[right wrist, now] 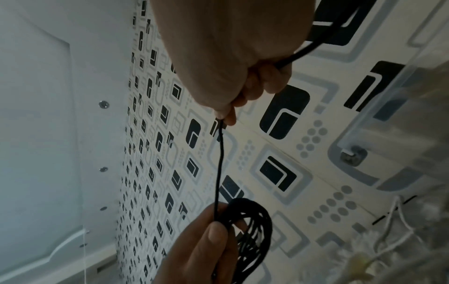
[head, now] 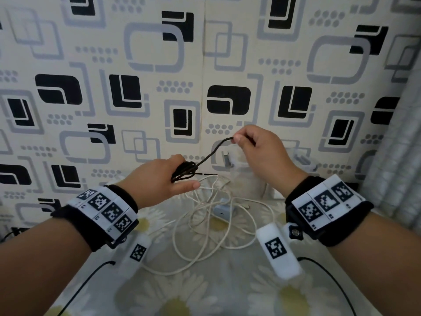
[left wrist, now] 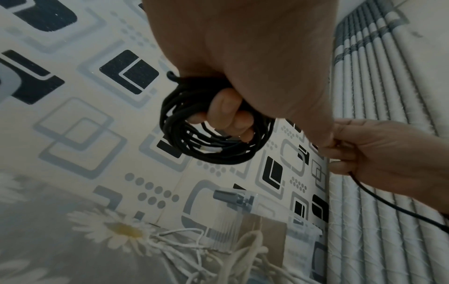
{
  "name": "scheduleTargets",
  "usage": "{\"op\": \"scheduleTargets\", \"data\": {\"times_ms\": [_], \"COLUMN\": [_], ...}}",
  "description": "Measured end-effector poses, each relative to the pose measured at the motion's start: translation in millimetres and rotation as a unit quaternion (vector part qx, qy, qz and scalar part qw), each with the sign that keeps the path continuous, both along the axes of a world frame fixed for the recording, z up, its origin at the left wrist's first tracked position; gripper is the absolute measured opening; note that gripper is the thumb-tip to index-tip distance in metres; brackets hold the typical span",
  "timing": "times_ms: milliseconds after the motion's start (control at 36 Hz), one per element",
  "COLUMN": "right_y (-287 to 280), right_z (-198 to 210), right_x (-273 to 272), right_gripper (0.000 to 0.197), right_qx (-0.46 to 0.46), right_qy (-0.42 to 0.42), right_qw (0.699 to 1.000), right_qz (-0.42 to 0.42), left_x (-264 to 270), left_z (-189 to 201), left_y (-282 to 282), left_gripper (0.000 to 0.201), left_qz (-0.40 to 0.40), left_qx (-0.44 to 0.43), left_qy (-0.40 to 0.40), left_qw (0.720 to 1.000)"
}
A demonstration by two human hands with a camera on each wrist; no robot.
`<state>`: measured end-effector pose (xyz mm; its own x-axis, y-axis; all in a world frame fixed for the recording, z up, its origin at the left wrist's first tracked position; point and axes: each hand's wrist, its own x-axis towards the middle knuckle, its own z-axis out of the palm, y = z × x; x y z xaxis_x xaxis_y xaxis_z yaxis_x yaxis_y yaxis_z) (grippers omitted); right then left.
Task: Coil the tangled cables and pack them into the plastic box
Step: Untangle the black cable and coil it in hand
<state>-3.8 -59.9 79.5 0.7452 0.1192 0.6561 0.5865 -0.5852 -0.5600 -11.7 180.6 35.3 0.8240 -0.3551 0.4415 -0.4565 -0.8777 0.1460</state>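
A black cable coil (head: 185,171) hangs in my left hand (head: 159,179), held above the bed; in the left wrist view my fingers (left wrist: 228,113) curl through the coil (left wrist: 209,142). One black strand (head: 211,152) runs up and right from the coil to my right hand (head: 255,151), which pinches it between thumb and forefinger. The right wrist view shows that pinch (right wrist: 222,118), with the strand (right wrist: 219,169) taut down to the left thumb (right wrist: 216,236). A tangle of white cables (head: 211,224) lies on the flowered sheet. The clear plastic box (head: 248,179) stands behind it against the wall.
A small white charger block (head: 220,211) sits within the white tangle. Patterned wall panels (head: 136,87) close off the far side, and a quilted grey-striped cover (head: 394,156) rises at the right. The flowered sheet (head: 205,293) stretches toward me.
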Motion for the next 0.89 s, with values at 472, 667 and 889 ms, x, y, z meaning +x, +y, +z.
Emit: {"op": "scheduleTargets", "data": {"times_ms": [472, 667, 889], "right_y": [-12, -17, -15], "right_z": [-15, -24, -22], "right_x": [8, 10, 11], "right_gripper": [0.02, 0.037, 0.025], "right_qx": [-0.154, -0.105, -0.011], "right_qy": [0.089, 0.089, 0.061], "right_qw": [0.984, 0.989, 0.997], "right_qz": [0.014, 0.044, 0.042], "left_x": [-7, -6, -6], "left_z": [17, 24, 21], "left_y": [-7, -6, -9], "left_gripper": [0.04, 0.041, 0.041], "left_qz": [-0.148, -0.127, -0.07], "left_qx": [-0.558, -0.604, -0.584], "left_qy": [0.303, 0.305, 0.285], "left_qw": [0.758, 0.726, 0.757]}}
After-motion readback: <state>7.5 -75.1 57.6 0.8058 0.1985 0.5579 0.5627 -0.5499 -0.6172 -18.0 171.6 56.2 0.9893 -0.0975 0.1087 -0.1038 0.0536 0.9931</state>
